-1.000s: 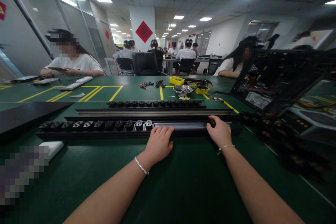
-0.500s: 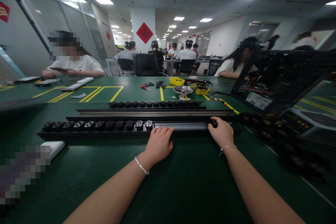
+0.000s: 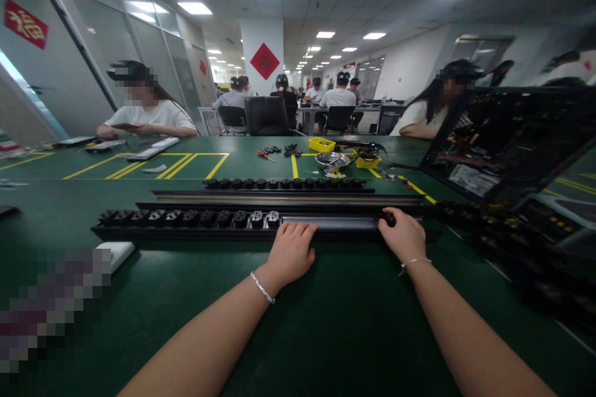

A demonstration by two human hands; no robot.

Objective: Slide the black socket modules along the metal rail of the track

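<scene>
Long black socket rail [image 3: 233,226], half-filled.

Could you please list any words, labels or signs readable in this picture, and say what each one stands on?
Red diamond sign on the white pillar: one dark character, too blurred to read.
Red sign on the left wall: pale characters, too blurred to read.
Small red sign on the glass partition: too small to read.
Long socket strip by both hands: no readable marking.
</scene>
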